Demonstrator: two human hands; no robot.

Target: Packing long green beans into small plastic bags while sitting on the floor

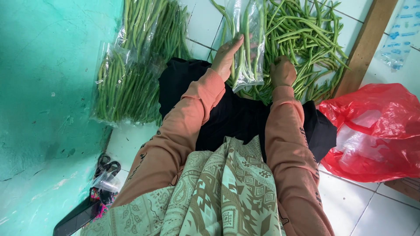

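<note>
My left hand [226, 56] holds up a clear plastic bag [248, 52] with a few green beans inside it. My right hand [283, 72] is closed on beans in the loose pile of green beans [306, 39] spread over the white tiled floor ahead of me. Both arms wear orange sleeves. A patterned green cloth and black fabric cover my lap.
Filled clear bags of beans [131, 83] lie to the left against a turquoise wall [48, 87]. A red plastic bag [376, 131] sits at right beside a wooden plank [363, 43]. Scissors [107, 166] and a dark phone [76, 218] lie at lower left.
</note>
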